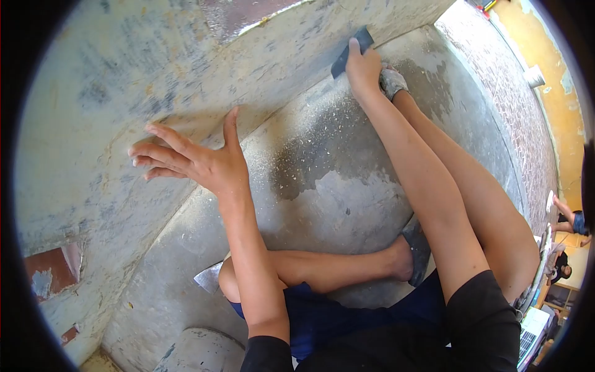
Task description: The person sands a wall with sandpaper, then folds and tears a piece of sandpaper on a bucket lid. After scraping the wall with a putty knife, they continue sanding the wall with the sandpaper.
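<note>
A dark grey piece of sandpaper [353,53] lies flat against the lower part of the worn, painted wall [124,68]. My right hand [364,67] grips it, thumb on top, close to the line where wall and floor meet. My left hand [195,158] is spread wide with fingers stretched toward the wall, and nothing is in it. Grey scuff marks cover the wall's paint around both hands. Pale flakes and dust are scattered on the concrete floor [353,204] below.
Beside my bent knee lies a flat metal blade [207,277]. A rounded grey object [204,353] sits at the bottom edge. My legs stretch over the floor. Far right, other people [563,266] are near a yellow wall [533,37], by a table with clutter.
</note>
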Demonstrator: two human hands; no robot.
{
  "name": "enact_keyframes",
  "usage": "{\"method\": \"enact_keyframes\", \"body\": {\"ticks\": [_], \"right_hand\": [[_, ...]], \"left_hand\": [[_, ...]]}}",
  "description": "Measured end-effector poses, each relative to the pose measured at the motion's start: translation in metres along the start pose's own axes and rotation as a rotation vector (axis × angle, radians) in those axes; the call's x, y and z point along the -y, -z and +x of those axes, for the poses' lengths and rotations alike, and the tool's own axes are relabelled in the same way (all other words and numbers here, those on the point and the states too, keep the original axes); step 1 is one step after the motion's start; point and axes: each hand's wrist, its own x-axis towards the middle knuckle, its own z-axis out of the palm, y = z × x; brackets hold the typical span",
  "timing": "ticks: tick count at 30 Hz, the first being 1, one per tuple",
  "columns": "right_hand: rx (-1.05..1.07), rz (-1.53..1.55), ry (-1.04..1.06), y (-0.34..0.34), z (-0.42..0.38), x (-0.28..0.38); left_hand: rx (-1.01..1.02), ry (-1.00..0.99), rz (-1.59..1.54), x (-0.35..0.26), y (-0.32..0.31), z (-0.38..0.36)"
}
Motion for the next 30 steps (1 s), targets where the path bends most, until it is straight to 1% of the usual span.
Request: {"method": "enact_keyframes", "body": {"ticks": [1,2,3,4,5,6,7,8,9,11,12,14,15,17,18,19,21,22,24,25,27,28,30], "right_hand": [[-0.026,-0.006,0.021,0.006,-0.002,0.000],[-0.036,0.093,-0.053,0.013,-0.006,-0.002],[-0.045,0.195,-0.122,0.020,-0.012,-0.003],[-0.006,0.359,-0.209,0.030,-0.023,0.000],[0.038,0.524,-0.298,0.040,-0.038,0.004],[0.091,0.623,-0.355,0.048,-0.055,0.010],[0.146,0.718,-0.415,0.058,-0.074,0.013],[0.258,0.801,-0.452,0.065,-0.102,0.019],[0.363,0.872,-0.500,0.071,-0.129,0.020],[0.441,0.735,-0.510,0.073,-0.164,0.017],[0.451,0.738,-0.510,0.072,-0.180,0.015],[0.545,0.559,-0.332,0.070,-0.204,0.013],[0.551,0.562,-0.328,0.071,-0.208,0.014],[0.653,0.466,-0.287,0.071,-0.214,0.023],[0.651,0.623,-0.311,0.067,-0.217,0.027],[0.657,0.630,-0.311,0.069,-0.215,0.027],[0.843,0.357,-0.283,0.073,-0.209,0.025],[0.844,0.362,-0.285,0.072,-0.209,0.025],[0.784,0.242,-0.099,0.067,-0.211,0.022],[0.782,0.245,-0.100,0.062,-0.214,0.017],[0.657,0.269,0.022,0.055,-0.220,0.006],[0.659,0.270,0.021,0.055,-0.221,0.009],[0.657,0.294,-0.046,0.057,-0.225,0.014]], "left_hand": [[-0.022,0.028,-0.040,-0.008,0.005,0.000],[-0.047,0.054,-0.078,-0.016,0.011,0.001],[-0.089,0.003,-0.152,-0.026,0.015,-0.002],[-0.134,-0.050,-0.223,-0.035,0.019,-0.010],[-0.016,-0.060,-0.335,-0.042,0.022,-0.020],[0.104,-0.073,-0.446,-0.049,0.024,-0.030],[0.363,0.302,-0.650,-0.072,0.025,-0.040],[0.614,0.682,-0.837,-0.086,0.028,-0.046],[0.608,0.687,-0.830,-0.082,0.021,-0.058],[1.051,1.230,-1.252,-0.073,0.008,-0.071],[1.040,1.231,-1.247,-0.067,0.009,-0.072],[1.237,1.286,-1.409,-0.057,0.014,-0.065],[1.228,1.285,-1.409,-0.052,0.014,-0.065],[1.233,1.226,-1.486,-0.045,0.017,-0.063],[1.170,1.255,-1.504,-0.043,0.019,-0.064],[1.164,1.252,-1.497,-0.041,0.019,-0.064],[1.048,1.221,-1.516,-0.035,0.016,-0.067],[1.050,1.220,-1.511,-0.034,0.014,-0.068],[0.980,1.193,-1.569,-0.029,0.012,-0.070],[0.983,1.192,-1.566,-0.029,0.013,-0.066],[0.994,1.245,-1.609,-0.031,0.017,-0.061],[0.993,1.247,-1.606,-0.030,0.015,-0.062],[1.007,1.227,-1.571,-0.025,0.012,-0.066]]}}
